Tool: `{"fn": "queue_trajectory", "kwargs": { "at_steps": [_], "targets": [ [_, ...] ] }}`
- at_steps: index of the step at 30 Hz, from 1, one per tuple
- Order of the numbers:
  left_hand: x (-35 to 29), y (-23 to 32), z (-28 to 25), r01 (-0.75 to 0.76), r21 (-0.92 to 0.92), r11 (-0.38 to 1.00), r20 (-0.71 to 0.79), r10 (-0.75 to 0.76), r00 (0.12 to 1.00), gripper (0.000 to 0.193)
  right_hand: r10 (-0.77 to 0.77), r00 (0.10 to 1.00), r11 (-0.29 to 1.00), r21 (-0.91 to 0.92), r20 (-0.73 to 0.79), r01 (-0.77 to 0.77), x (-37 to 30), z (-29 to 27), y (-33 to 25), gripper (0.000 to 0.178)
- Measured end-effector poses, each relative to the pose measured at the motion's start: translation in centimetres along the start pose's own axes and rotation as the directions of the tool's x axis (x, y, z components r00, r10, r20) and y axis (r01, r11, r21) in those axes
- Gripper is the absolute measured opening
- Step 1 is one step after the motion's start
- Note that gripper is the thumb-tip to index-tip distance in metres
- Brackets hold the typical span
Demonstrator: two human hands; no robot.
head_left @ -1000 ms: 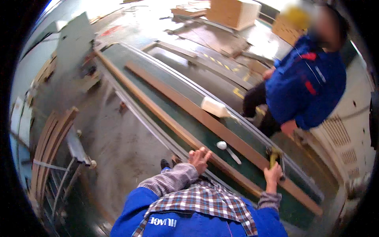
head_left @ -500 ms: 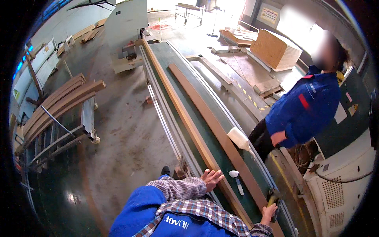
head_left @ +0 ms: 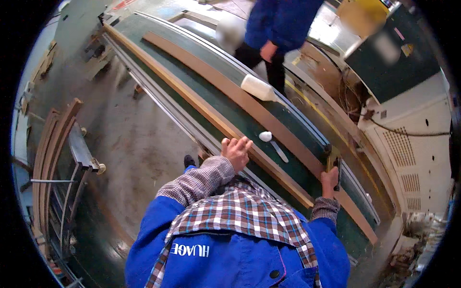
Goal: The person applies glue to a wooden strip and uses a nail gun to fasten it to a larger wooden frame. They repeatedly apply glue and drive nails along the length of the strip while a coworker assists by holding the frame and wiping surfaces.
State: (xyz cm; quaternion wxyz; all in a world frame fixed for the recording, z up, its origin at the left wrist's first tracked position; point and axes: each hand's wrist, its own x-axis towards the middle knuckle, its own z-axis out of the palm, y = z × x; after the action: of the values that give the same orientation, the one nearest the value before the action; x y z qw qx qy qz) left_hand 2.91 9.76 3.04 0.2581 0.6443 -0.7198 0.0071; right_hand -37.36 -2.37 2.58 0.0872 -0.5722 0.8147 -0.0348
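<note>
Both hands at the worktop [head_left: 249,126], green-surfaced. Left hand [head_left: 236,153] lies over the narrow strip [head_left: 182,93], fingers curled across its top; thumb side hidden, so cannot tell whether that grip is pinching or merely resting. Right-hand grip closed around a yellow-and-dark hand tool [head_left: 338,174], held above the near end of the wide brown strip [head_left: 206,77]; contact between tool and strip cannot be told. Key relation: both strips run nearly parallel, long axes slanting from far left to near right, the narrow one on the wearer's side. Left hand is nearer the narrow strip, right hand nearer the wide one, which extends away to the far left from the right grip. White spoon-like utensil [head_left: 278,151] lies between the strips; white bottle [head_left: 259,88] on its side, beyond the wide strip.
</note>
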Motion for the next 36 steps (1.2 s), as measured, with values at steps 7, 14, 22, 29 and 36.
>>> {"fn": "queue_trajectory", "kwargs": {
  "at_steps": [7, 14, 22, 29, 36],
  "targets": [
    [0.6, -0.8, 0.5, 0.074, -0.084, 0.994, 0.059, -0.069, 0.996, 0.05, -0.012, 0.968, 0.981, 0.183, -0.251, 0.059, -0.1, -1.5, 5.1, 0.047],
    [-0.2, -3.4, -0.7, 0.209, -0.237, 0.949, -0.134, -0.245, 0.96, 0.044, 0.01, 0.972, 0.932, 0.355, -0.237, 0.077, -7.2, -10.5, 4.6, 0.033],
    [-1.0, -2.8, -3.6, 0.131, -0.24, 0.962, -0.086, -0.155, 0.984, 0.036, -0.086, 0.986, 0.283, 0.945, -0.143, 0.161, -17.0, -21.5, -2.8, 0.033],
    [-0.4, -1.6, -0.6, -0.147, -0.004, 0.989, 0.019, 0.147, 0.989, 0.04, -0.367, 0.93, -0.053, 0.999, -0.014, -0.007, -17.7, -22.2, -8.0, 0.036],
    [0.5, -1.3, 0.8, -0.217, 0.002, 0.976, 0.231, 0.211, 0.95, 0.05, -0.628, 0.754, -0.059, 0.955, 0.191, -0.291, -14.7, -18.8, -8.0, 0.04]
  ]
}}
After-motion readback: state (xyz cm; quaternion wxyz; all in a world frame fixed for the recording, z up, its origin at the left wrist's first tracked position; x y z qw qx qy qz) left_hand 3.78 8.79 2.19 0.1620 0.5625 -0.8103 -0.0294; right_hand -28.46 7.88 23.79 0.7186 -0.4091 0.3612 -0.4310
